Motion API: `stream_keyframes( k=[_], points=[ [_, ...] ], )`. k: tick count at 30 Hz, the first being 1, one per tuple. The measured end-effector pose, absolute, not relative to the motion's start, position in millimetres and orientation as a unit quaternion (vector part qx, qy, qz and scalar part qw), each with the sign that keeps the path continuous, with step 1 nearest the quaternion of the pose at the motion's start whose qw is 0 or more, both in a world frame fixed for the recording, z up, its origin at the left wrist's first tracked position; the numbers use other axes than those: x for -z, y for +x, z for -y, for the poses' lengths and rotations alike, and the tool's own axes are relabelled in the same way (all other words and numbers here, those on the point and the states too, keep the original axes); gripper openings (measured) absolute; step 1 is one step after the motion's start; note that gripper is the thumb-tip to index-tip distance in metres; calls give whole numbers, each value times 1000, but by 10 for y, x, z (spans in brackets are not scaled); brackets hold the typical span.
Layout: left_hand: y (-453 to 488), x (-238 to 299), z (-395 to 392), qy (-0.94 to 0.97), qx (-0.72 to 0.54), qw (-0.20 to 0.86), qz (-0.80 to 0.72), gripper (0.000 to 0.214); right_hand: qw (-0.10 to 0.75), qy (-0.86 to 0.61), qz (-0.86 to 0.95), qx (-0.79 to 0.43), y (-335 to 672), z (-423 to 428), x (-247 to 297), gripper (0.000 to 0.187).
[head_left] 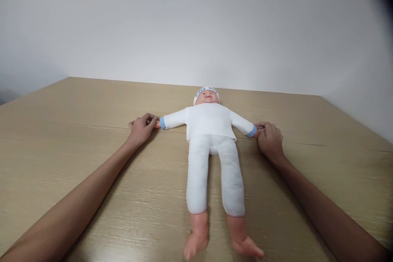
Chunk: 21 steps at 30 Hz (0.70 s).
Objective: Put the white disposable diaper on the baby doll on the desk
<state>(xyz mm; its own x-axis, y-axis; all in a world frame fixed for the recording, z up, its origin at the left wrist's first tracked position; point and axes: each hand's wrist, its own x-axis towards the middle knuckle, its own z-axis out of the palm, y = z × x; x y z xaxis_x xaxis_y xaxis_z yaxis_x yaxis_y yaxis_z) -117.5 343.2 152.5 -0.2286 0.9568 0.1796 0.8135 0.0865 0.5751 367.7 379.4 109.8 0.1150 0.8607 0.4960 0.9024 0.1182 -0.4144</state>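
A baby doll (210,131) in a white top, white trousers and a white cap lies on its back in the middle of the wooden table (76,139), head away from me and bare feet toward me. Its arms are spread out to both sides. My left hand (141,127) is closed in a pinch round the doll's hand at the blue cuff on the left. My right hand (269,139) is closed the same way round the doll's other hand on the right. Both of my forearms rest low over the table.
The light wooden table runs to a plain white wall (196,28) at the back. Its far edge lies just behind the doll's head, and its right edge slants down toward me.
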Motion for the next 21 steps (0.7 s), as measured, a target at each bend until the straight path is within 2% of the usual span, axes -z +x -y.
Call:
stream_keyframes(
  k=[9, 15, 21],
  points=[
    [-1193, -1514, -3441, 598, -302, 133, -730, 39, 336, -676, 656, 7, 3696, -3839, -1049, 35],
    [-1201, -1502, -3456, 587, -354, 163, -710, 37, 422, -651, 626, -77, 3707, -3925, -1043, 31],
    [-1084, -1577, -3135, 507, -479, 191, -691, 30, 502, -655, 562, -53, 3658, -3625, -1214, 28]
  ],
)
